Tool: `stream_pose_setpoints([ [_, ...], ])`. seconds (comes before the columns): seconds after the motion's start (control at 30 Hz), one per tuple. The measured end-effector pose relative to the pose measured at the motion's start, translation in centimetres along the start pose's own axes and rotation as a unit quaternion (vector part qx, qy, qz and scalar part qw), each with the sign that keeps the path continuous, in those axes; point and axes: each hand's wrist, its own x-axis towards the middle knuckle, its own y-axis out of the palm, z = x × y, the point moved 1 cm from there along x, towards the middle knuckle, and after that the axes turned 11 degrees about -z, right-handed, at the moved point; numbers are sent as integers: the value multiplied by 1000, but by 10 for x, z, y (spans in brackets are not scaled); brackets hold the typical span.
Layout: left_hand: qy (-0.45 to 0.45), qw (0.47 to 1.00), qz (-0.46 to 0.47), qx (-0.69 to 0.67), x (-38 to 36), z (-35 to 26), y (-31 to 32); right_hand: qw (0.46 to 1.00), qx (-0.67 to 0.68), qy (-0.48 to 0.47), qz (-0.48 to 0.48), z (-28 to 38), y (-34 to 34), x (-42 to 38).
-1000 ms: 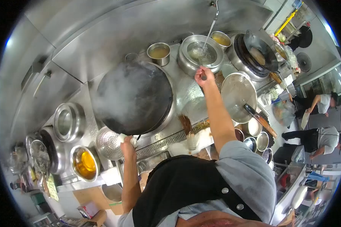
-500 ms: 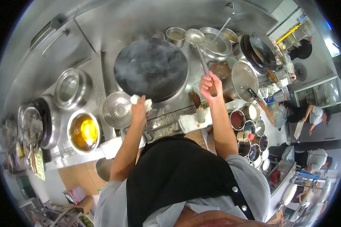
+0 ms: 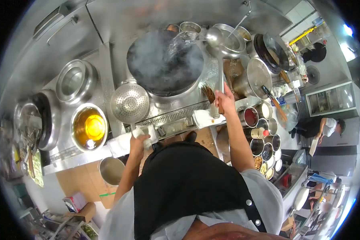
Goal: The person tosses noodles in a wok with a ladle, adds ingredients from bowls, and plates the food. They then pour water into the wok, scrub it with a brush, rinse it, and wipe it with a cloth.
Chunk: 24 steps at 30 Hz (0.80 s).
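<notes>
My right hand point(image 3: 225, 101) grips the wooden-ended handle of a steel ladle point(image 3: 221, 66), with its bowl at the wok's far right. Clear water point(image 3: 183, 42) streams from the ladle bowl leftward into the dark, steaming wok point(image 3: 164, 74). A folded white cloth point(image 3: 147, 134) is clasped in my left hand point(image 3: 137, 146), below the stove's front edge. Just above that hand lies a perforated skimmer point(image 3: 130, 103); its short handle reaches down to the cloth, and whether my fingers touch it is hidden.
A steel bowl of golden oil point(image 3: 89, 128) stands at left, near stacked steel pans point(image 3: 71, 81). A bamboo brush point(image 3: 208, 94) lies right of the wok, beside a tall pot point(image 3: 258, 80). Several seasoning containers point(image 3: 257, 147) crowd the right. A co-worker point(image 3: 324, 130) stands farther right.
My left hand, with the cloth, has moved from the wok's near rim down toward me. My right hand has dropped lower, and water now flies from the ladle into the wok.
</notes>
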Motion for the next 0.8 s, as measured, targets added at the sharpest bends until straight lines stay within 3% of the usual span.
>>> stream_pose_setpoints([
  [0.07,-6,1000,-14,-5,-31,-8,-8,988,-85,-100,-85,-28,-9,-10],
  [0.17,-31,995,-79,-53,-52,-11,-9,981,-143,-73,-113,-35,-37,-8],
  [0.2,-17,995,-76,-60,-49,-8,-10,976,-152,-115,-108,-23,-37,-7],
  [0.27,1,994,-73,-77,-44,5,-13,981,-109,-92,-129,-13,-39,15],
  [0.37,-40,994,-75,-70,-47,-7,5,984,-75,-97,-127,23,-32,81],
  [0.47,-1,992,-95,-87,-52,-9,25,987,-62,-54,-137,62,-25,174],
  [0.53,37,987,-150,-43,-64,-23,56,977,-115,-54,-168,62,-27,257],
  [0.63,50,982,-179,-39,-55,-12,80,914,-365,-45,-173,72,-30,346],
  [0.73,8,984,-176,-40,-52,-19,111,981,-109,120,-109,62,-33,408],
  [0.8,26,986,-161,-43,-43,-25,126,954,193,215,-82,44,-44,430],
])
